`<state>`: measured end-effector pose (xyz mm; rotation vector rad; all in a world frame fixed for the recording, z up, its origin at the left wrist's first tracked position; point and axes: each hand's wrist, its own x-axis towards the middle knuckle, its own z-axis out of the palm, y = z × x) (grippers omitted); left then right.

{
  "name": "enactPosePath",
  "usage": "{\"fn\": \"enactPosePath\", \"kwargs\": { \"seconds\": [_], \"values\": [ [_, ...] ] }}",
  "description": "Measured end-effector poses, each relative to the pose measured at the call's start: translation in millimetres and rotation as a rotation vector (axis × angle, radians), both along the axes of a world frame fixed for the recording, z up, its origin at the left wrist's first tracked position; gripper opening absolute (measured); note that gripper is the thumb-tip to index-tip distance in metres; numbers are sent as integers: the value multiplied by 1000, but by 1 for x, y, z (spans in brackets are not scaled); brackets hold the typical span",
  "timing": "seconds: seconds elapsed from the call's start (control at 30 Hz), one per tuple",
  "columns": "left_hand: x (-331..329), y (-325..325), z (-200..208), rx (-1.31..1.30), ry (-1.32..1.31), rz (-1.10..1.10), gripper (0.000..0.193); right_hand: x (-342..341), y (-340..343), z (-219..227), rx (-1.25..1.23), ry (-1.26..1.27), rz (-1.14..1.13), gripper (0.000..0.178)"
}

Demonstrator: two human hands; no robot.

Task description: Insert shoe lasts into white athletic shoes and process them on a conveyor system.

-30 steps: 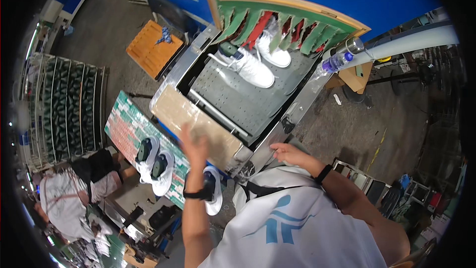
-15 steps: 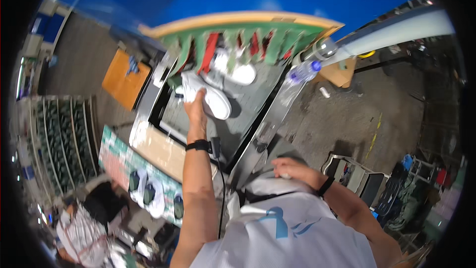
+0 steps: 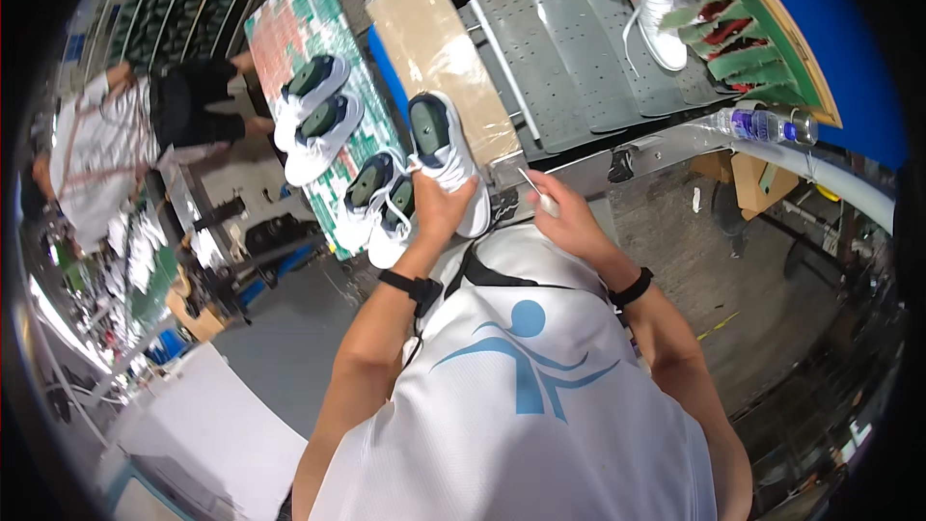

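White shoe off the grey belt, forefoot partly hidden

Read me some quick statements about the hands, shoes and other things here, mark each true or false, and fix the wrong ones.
1. The left hand holds a white shoe. True.
2. The right hand is empty. False: it holds a slim white-handled tool.
3. Another white shoe sits on the grey perforated surface, beside green and red strips. True.
4. The patterned board bears no shoes. False: several shoes stand on it.
5. The plastic bottle has a red cap. False: its cap is blue.
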<state>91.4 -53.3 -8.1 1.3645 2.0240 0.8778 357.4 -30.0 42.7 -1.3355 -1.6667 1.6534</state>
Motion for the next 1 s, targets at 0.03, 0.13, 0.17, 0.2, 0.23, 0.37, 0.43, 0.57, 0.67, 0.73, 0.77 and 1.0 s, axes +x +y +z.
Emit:
{"fn": "enactPosePath", "kwargs": {
  "seconds": [0.03,0.13,0.17,0.2,0.23,0.37,0.43,0.57,0.67,0.73,0.77,1.0],
  "values": [
    [-14,0,-3,-56,-54,-109,78,-21,8,19,4,-11,27,63],
    [-37,25,78,-479,-236,-255,53,-70,12,50,92,-60,129,65],
    [-71,16,52,-510,-305,-312,55,-86,12,54,283,-139,233,66],
    [-106,15,21,-540,-377,-377,58,-101,12,56,474,-217,330,66],
    [-121,28,23,-506,-308,-300,67,-111,12,50,682,-235,346,67],
    [-122,69,27,-95,-337,-241,81,-138,14,33,1010,-571,493,70],
    [-121,90,19,-207,-474,-273,81,-150,8,25,1055,-654,516,68],
    [-119,87,-19,-205,-657,-316,85,-164,4,41,780,-546,444,63],
    [-118,93,-17,-195,-641,-328,84,-161,5,60,158,-326,360,58],
    [-117,97,-7,-308,-666,-385,79,-134,4,77,74,-231,391,56],
    [-114,95,-4,-314,-716,-363,80,-125,4,81,-8,-130,430,55],
    [-120,101,32,-498,-752,-427,88,-175,12,80,24,-184,601,53]
  ]
}}
